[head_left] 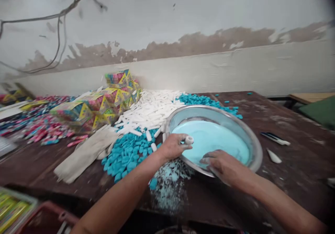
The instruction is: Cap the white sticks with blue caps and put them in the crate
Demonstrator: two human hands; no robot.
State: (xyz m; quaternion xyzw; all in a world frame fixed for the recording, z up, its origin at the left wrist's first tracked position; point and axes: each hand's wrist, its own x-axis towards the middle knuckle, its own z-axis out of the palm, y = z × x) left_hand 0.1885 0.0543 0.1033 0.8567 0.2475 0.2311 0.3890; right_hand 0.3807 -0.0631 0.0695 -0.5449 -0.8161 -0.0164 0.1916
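A wide metal basin [255,150] holds pale blue powder [217,139]. Over its left rim, my left hand [171,146] grips a small white plastic tube [188,140], whose round hollow end faces up and right. My right hand [222,163] reaches over the near rim with its fingers curled together at the powder's edge; what they hold, if anything, is hidden. Left of the basin lie a heap of white tubes [154,108] and a pile of small blue plastic caps [128,153]. Spilled powder [170,185] covers the table below my left wrist.
A pale cloth glove [83,153] lies left of the caps. Behind it are stacked packs of coloured pieces [104,104] and loose pink and blue pieces [47,125]. More blue caps [201,101] lie behind the basin. A box cutter [275,138] and white scrap [274,156] lie to the right.
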